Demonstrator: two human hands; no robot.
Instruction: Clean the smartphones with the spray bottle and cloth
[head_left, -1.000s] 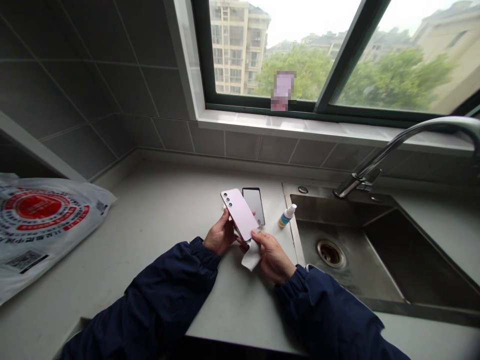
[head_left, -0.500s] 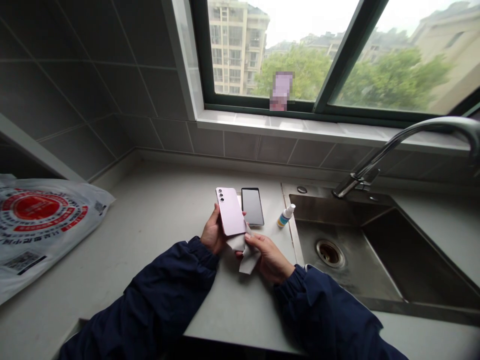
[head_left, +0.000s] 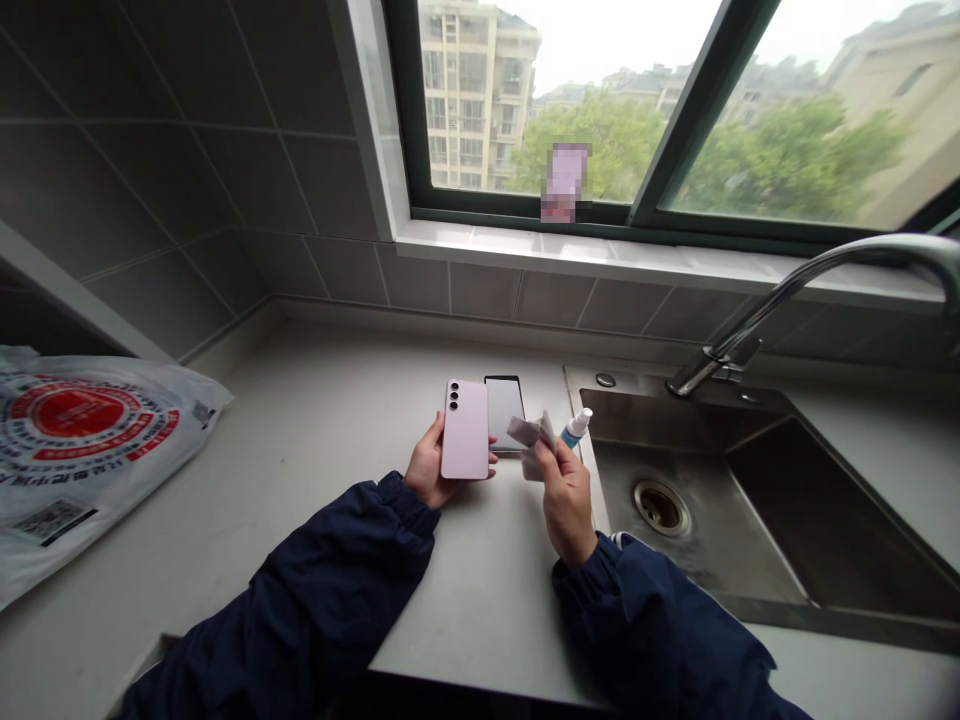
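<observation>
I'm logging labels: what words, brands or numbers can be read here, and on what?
No text is legible.
Plastic bag: red round print and QR codes, lettering too small.
Spray bottle: label too small.
Pink phone in the left hand: no marking shows.
Cloth in the right hand: plain.

1. The left hand (head_left: pixel 426 470) is holding a pink phone (head_left: pixel 465 432), back facing up, over the counter (head_left: pixel 322 440).
2. The right hand (head_left: pixel 566 495) is pinching a crumpled cloth (head_left: pixel 531 435) just right of it.
3. A black phone (head_left: pixel 505 400) is lying flat on the far side, and a small bottle (head_left: pixel 577 425) is sitting beside the sink (head_left: pixel 787 500).
</observation>
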